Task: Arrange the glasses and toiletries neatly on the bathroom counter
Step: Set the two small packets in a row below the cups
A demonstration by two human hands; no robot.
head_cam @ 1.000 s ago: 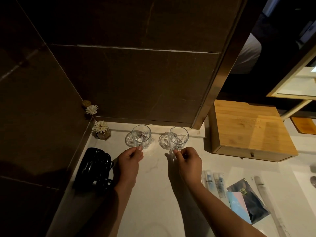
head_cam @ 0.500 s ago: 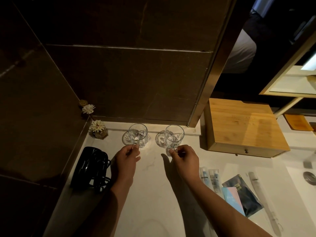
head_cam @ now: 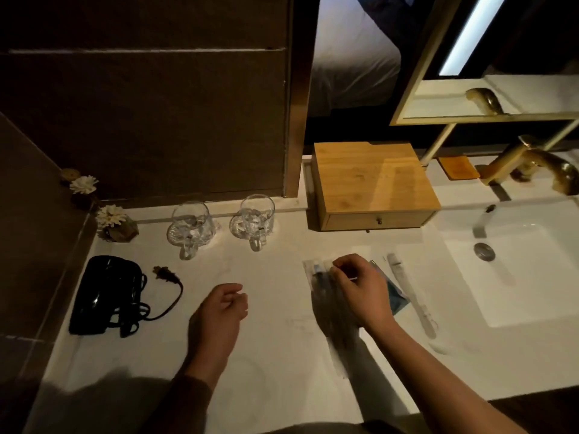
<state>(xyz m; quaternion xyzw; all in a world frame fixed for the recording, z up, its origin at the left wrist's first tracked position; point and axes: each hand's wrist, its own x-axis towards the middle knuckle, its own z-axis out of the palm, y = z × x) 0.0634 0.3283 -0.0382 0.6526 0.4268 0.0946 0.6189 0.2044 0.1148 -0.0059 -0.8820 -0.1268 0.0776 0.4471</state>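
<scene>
Toiletry packets (head_cam: 316, 270) under right hand's (head_cam: 360, 286) fingertips

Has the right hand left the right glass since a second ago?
Yes. The right hand has come back from the right glass toward the person and rightward, and now sits over the toiletry packets in front of the wooden box.

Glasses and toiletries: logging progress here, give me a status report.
Left hand empty, loosely curled over the counter. Right hand fingers pinching at the toiletry packets. Both glasses side by side at the wall. Nothing blocking.
</scene>
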